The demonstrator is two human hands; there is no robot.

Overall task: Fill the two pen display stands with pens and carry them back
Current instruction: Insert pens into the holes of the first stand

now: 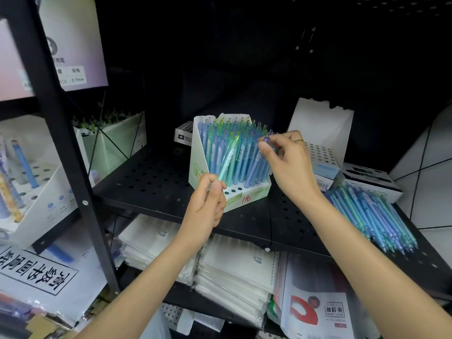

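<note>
Holding pens [241,155], stand [200,152] nearly full.

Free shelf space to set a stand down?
Bare perforated shelf between the green-white box and the nearly full stand. Crowded to its right: empty stand, boxes, loose pen pile.

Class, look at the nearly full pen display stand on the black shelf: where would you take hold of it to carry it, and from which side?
Grip the pen display stand low, by its two white side walls, one hand coming in from each side. The top bristles with upright pens, so a grasp from above would likely disturb them. The walls are flat, and a low hold should keep it level.
</note>
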